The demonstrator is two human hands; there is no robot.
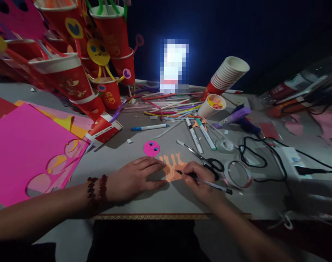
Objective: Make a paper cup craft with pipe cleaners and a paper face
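My right hand [200,182] grips a black-tipped pen [213,185], its point resting on a piece of orange paper [173,174]. That paper has a cut-out upper edge with several prongs and drawn outlines on it. My left hand [140,178] lies flat with fingers stretched, the fingertips touching the paper's left side. Just beyond sits a pink paper circle [151,148] with a drawn face and blue eyes. Black-handled scissors [215,164] lie to the right of the paper, close behind my right hand.
Stacked red paper cups [70,78] with paper faces rise at the left, above pink paper sheets [32,145]. Markers [149,127], pipe cleaners [168,105], a leaning cup stack [226,78], a tape roll [237,174] and a black cable [283,163] lie around. A screen [174,65] glows behind.
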